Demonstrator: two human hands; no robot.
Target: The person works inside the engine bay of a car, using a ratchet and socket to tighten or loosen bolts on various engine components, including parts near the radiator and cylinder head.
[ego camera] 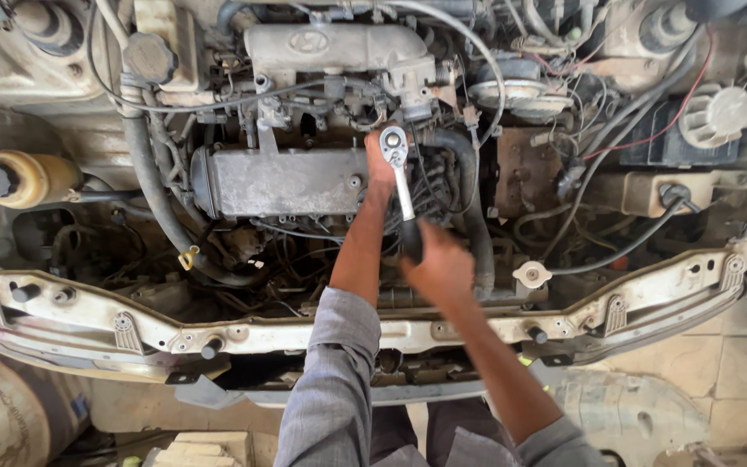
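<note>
I look down into a car's open engine bay. My right hand [439, 264] is closed around the black handle of a ratchet wrench [399, 177]. The wrench's chrome head sits at the right end of the grey valve cover [283, 182]. My left hand [379, 164] reaches further in and rests by the wrench head, fingers mostly hidden behind it. Both arms wear grey sleeves; the right one is rolled up past the elbow.
The cream front crossmember [218, 333] runs across below the engine. An intake manifold [330, 47] lies behind the valve cover. A yellowish reservoir with a black cap [19, 177] sits at left, a radiator cap [532, 275] at right. Hoses and wires crowd the bay.
</note>
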